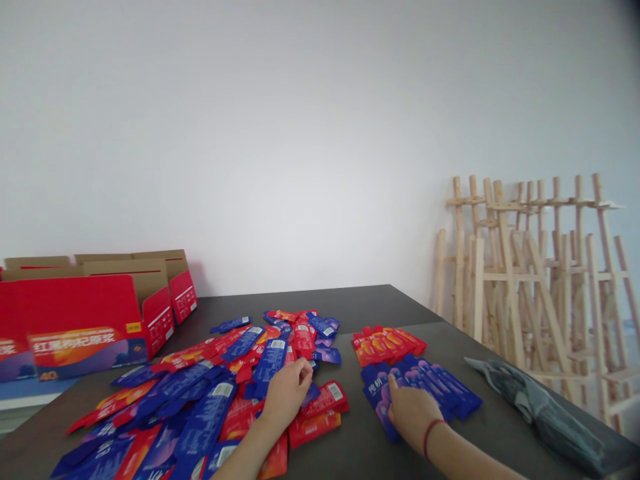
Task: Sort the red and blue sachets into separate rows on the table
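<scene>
A mixed pile of red and blue flat sachets (197, 387) spreads over the left and middle of the dark table. My left hand (290, 387) is over the pile's right side, its fingers curled together; what they hold, if anything, is hidden. Farther right, a fanned row of blue sachets (453, 387) lies with printed fronts up. My right hand (414, 408) is at the left end of this row, index finger and thumb on the leftmost blue sachet (376, 393). Just behind is a fanned row of red sachets (387, 343).
Open red cardboard boxes (85, 320) stand at the left. A crumpled dark plastic bag (545, 413) lies along the table's right edge. Wooden easels (520, 280) lean together beyond the table (360, 307), and a white wall (300, 147) rises behind.
</scene>
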The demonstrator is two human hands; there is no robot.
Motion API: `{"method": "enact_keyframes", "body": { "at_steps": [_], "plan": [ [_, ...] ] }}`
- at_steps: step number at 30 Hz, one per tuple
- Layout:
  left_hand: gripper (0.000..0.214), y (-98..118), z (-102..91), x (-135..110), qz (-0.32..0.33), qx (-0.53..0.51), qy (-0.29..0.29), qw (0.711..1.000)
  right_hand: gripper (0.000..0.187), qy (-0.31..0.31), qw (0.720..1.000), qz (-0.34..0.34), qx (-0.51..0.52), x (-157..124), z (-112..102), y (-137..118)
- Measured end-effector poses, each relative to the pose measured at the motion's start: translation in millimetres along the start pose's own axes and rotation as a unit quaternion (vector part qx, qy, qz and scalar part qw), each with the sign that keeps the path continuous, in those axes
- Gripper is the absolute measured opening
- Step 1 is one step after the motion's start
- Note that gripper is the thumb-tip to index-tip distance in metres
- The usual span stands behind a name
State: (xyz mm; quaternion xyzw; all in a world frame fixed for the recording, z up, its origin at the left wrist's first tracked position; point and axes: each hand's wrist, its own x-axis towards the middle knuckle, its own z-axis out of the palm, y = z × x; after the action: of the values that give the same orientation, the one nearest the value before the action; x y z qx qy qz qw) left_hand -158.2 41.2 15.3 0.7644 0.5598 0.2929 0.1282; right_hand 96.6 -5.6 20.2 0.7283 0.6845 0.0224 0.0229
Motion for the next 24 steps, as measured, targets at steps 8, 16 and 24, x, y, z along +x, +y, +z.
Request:
{"method": "enact_keyframes", "body": {
  "at_steps": [8, 16, 24],
  "plan": [
    [0.013, 0, 0.7, 0, -0.001, 0.018, 0.005, 1.000, 0.052, -0.024, 0.997, -0.014, -0.076, 3, -9, -7],
    [0.014, 4, -0.2, -3, -0.004, 0.049, 0.013, 0.999, 0.042, -0.020, 0.988, -0.121, -0.094, 8, -3, -14],
    [0.017, 0, 5.8, -3, -0.005, 0.042, 0.009, 0.999, 0.031, 0.077, 0.974, -0.211, -0.021, 70, -21, -59]
  ]
}}
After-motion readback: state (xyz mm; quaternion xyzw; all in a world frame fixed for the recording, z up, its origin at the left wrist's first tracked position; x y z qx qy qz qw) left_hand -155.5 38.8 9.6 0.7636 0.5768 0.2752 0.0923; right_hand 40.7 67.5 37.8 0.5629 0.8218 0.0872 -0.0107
